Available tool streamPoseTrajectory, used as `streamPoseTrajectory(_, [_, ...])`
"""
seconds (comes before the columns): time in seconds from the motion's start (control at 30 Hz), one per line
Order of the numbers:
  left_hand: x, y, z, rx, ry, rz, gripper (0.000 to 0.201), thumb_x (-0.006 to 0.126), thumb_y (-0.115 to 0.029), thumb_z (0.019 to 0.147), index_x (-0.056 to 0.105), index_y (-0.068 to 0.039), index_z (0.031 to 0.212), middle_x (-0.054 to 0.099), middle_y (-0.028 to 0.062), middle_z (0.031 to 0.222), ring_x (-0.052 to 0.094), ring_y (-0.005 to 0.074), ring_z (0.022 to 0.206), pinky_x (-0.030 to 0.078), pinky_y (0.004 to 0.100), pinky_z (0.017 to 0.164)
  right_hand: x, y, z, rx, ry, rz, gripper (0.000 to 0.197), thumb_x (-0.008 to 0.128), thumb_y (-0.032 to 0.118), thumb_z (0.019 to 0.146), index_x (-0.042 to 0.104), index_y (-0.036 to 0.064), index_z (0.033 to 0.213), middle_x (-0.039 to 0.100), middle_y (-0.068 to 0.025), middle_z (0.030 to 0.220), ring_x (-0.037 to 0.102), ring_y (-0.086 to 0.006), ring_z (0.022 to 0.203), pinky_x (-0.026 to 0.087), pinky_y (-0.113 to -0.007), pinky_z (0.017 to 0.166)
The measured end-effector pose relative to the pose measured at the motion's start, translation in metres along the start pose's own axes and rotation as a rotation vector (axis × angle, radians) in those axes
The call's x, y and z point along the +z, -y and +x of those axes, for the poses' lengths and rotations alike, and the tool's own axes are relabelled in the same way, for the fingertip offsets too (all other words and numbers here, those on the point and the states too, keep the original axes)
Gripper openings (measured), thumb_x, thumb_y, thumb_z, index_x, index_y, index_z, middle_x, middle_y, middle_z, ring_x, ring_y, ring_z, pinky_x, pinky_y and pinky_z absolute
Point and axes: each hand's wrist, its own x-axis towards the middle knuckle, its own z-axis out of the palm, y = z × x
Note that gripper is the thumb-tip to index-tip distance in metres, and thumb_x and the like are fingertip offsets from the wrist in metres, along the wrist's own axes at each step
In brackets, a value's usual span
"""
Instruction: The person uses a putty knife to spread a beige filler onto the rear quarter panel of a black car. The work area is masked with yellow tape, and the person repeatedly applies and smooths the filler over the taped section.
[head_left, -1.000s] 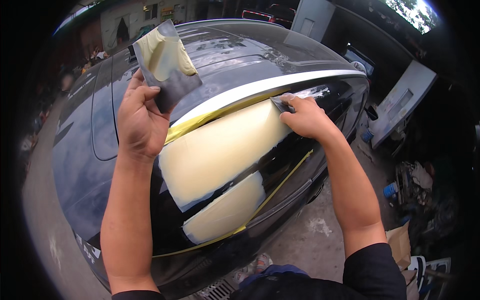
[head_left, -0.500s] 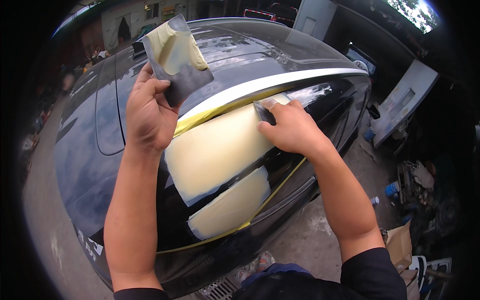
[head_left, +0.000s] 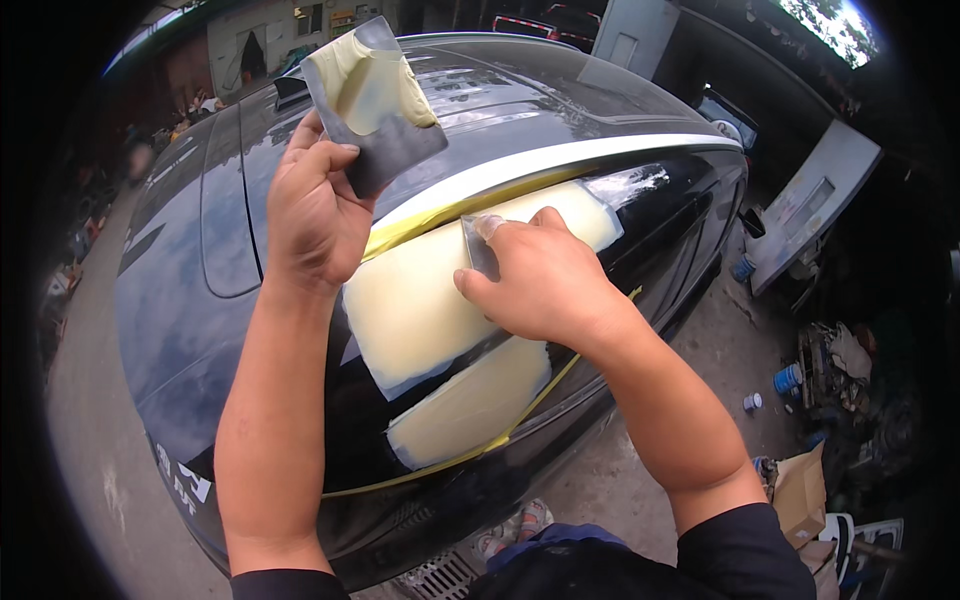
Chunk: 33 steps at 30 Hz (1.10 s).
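My left hand (head_left: 320,215) holds up a flat grey putty board (head_left: 395,150) by its lower edge, thumb in front. Thick pale yellow putty (head_left: 345,58) coats its upper part. My right hand (head_left: 550,275) grips a small putty scraper (head_left: 479,248), pressed flat against the large pale yellow putty patch (head_left: 405,305) on the side of a dark car (head_left: 190,350). Part of the scraper's blade is hidden by the fingers. Below lies a smaller putty patch (head_left: 470,405), split from the large one by a dark strip. Yellow masking tape (head_left: 425,228) runs along the upper edge.
A white strip (head_left: 600,150) borders the roof above the patches. To the right stand a grey panel (head_left: 820,200), a blue can (head_left: 788,378) and a cardboard box (head_left: 800,490). A floor drain grate (head_left: 440,578) lies by my feet.
My right hand has drawn the scraper leftward along the large patch, baring its right end. The left hand with the putty board appears slightly further right and higher.
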Motion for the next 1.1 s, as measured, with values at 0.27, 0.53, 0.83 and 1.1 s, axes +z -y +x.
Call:
streamPoseTrajectory(0.27, [-0.001,0.002,0.001,-0.018,0.002,0.018,0.045,0.038,0.002,0.091,0.040,-0.003,0.136,0.061,0.0124,0.124,0.064,0.0223,0.113,0.053,0.0407,0.100,0.011,0.019,-0.009,-0.091,-0.014,0.032,0.055,0.057,0.040,0.088,0.059,0.0006,0.126,0.066,-0.0099,0.117,0.051,-0.0328,0.114,0.049,-0.046,0.090])
streamPoseTrajectory(0.53, [0.001,-0.001,0.000,0.002,-0.010,0.021,0.044,0.039,0.002,0.088,0.043,-0.002,0.131,0.060,0.0126,0.120,0.064,0.0209,0.107,0.053,0.0405,0.096,0.003,0.026,-0.055,-0.298,-0.152,0.187,0.053,0.063,0.034,0.085,0.059,-0.0016,0.124,0.064,-0.0163,0.122,0.055,-0.0354,0.110,0.049,-0.046,0.090])
streamPoseTrajectory(0.83, [0.012,0.003,-0.011,-0.114,0.063,-0.026,0.052,0.036,0.003,0.088,0.037,-0.002,0.139,0.056,0.0150,0.128,0.060,0.0258,0.116,0.048,0.0457,0.104,-0.036,-0.036,-0.028,-0.484,-0.619,0.690,0.058,0.071,0.031,0.086,0.054,0.0027,0.134,0.056,-0.0198,0.124,0.055,-0.0304,0.113,0.043,-0.036,0.099])
streamPoseTrajectory(1.1, [0.003,-0.004,-0.007,-0.078,0.203,-0.175,0.049,0.036,0.003,0.088,0.040,-0.001,0.137,0.058,0.0153,0.128,0.060,0.0250,0.118,0.048,0.0450,0.105,-0.012,-0.034,-0.004,-0.616,-0.587,0.565,0.053,0.069,0.019,0.085,0.055,0.0062,0.134,0.059,-0.0120,0.133,0.052,-0.0243,0.122,0.043,-0.035,0.099])
